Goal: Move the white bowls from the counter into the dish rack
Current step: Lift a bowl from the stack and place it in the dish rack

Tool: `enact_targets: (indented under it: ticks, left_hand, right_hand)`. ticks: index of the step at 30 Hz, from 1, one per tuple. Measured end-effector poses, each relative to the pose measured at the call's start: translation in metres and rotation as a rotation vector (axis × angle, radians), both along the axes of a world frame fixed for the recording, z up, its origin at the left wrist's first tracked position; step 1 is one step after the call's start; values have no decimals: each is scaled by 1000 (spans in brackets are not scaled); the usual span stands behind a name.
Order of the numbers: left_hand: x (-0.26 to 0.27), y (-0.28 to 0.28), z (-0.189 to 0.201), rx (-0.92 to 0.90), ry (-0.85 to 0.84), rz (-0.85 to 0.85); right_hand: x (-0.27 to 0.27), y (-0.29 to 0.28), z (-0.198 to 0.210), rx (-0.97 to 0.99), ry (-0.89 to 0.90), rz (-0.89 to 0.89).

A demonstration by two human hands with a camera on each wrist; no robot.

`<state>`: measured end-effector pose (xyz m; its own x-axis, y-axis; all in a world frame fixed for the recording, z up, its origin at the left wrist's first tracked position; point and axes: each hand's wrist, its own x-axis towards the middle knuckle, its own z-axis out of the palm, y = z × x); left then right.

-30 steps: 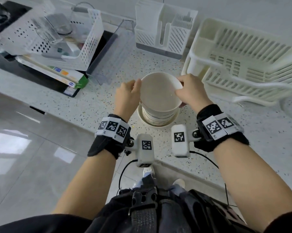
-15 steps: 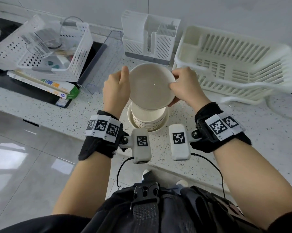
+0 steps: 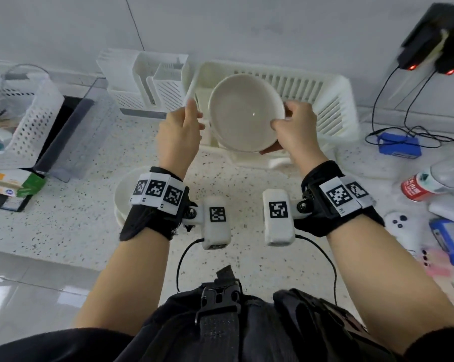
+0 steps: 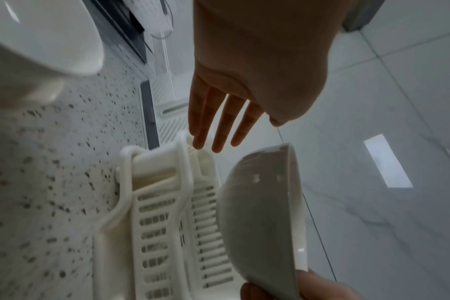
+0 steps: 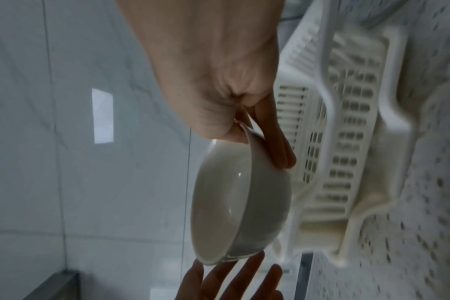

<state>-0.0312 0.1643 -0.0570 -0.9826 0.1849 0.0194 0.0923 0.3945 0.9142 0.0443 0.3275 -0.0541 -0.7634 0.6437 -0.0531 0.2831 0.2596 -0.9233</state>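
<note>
A white bowl point(image 3: 245, 112) hangs tilted over the left end of the white dish rack point(image 3: 327, 100). My right hand point(image 3: 279, 126) pinches the bowl's rim point(image 5: 247, 130), thumb inside and fingers under the outer wall. My left hand point(image 3: 194, 114) is open with straight fingers point(image 4: 219, 125), just left of the bowl with a small gap between. In the left wrist view the bowl point(image 4: 260, 213) is above the rack's slotted floor point(image 4: 157, 219). A stack of white bowls point(image 3: 122, 195) stands on the counter, partly hidden by my left wrist.
A white cutlery holder point(image 3: 155, 82) stands left of the rack. A perforated basket point(image 3: 29, 121) sits at far left. At right lie a blue device with cables point(image 3: 399, 146), a red-labelled bottle point(image 3: 419, 186) and a white controller point(image 3: 401, 226).
The bowl has gone up off the stack and right to above the rack. My left hand has let go of its rim and opened; the right hand still holds it.
</note>
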Motion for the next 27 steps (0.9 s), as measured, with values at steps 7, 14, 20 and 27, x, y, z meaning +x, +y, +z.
enact_targets:
  ticks: [7,14,20,27]
  left_hand:
    - [0,95,-15,-129,35,-175]
    - [-41,153,-42,-341,56,-358]
    - [-69,177,-70,-491,-23,-490]
    - [-90,205,-95,-415,-164,-583]
  right_hand:
    - [13,90,-12,-103,-51,-108]
    - [-18,150,-37,-186,-137,-195]
    - [-57,163,-66,-252,-241,-233]
    - [-83,179,-97,-356,-303,-303]
